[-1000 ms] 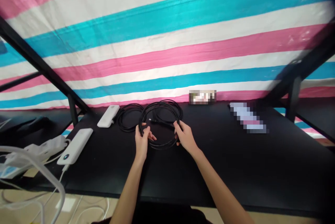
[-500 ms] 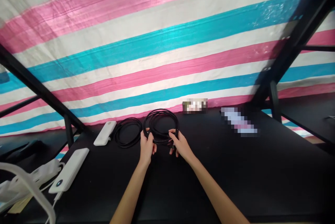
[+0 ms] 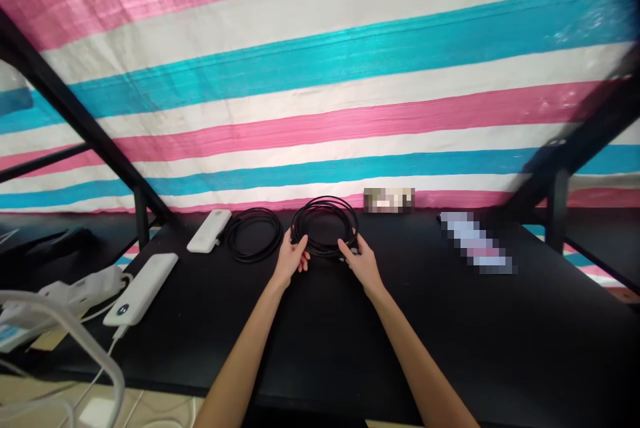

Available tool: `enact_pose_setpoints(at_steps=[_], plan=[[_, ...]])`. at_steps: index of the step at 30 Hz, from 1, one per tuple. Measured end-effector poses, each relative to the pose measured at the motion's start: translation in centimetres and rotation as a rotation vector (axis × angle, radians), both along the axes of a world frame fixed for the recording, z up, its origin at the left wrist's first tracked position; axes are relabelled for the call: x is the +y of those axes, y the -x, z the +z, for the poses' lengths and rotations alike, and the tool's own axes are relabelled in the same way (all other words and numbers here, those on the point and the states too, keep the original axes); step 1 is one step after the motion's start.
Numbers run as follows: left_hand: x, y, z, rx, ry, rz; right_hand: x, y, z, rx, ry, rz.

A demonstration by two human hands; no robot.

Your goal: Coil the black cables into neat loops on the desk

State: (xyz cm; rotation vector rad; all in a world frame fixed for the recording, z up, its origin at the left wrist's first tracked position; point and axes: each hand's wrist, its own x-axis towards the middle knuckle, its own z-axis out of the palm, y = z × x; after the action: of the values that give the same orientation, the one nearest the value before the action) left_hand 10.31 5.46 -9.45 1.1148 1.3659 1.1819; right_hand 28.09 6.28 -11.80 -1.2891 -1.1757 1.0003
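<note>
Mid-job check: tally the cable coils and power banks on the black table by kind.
Black cable coils: 2, the held coil and the free coil left of it.
White power banks: 2, the far power bank and the near power bank.
Total: 4.

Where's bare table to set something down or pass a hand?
Widest: table right of the right hand, nearer than the blurred strip. Also the front between both forearms, and between power bank and left hand. Crowded: back row, small bank, spare coil, held coil.
</note>
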Motion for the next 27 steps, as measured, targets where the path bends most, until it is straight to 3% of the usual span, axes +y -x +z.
enact_pose_setpoints(at_steps=[5,10,16,22,27], plan=[[0.0,0.7,-0.2,0.131,-0.004,0.103,0.9,0.0,-0.7,-0.100,0.001,0.020],[-0.2,3.3,0.8,0.504,-0.104,0.330,0.8,-0.5,-0.5,-0.222,-0.059,-0.031],[-1.1,6.6,1.4,0.896,-0.025,0.288,-0.3,-1.2,1.1,-0.356,-0.097,-0.172],[-4.0,6.3,1.2,0.978,0.069,0.167,-0.4,-1.3,2.2,-0.311,-0.139,-0.192],[-8.7,4.6,2.4,0.886,0.009,0.280,-1.2,-0.2,2.7,-0.157,-0.131,-0.108]])
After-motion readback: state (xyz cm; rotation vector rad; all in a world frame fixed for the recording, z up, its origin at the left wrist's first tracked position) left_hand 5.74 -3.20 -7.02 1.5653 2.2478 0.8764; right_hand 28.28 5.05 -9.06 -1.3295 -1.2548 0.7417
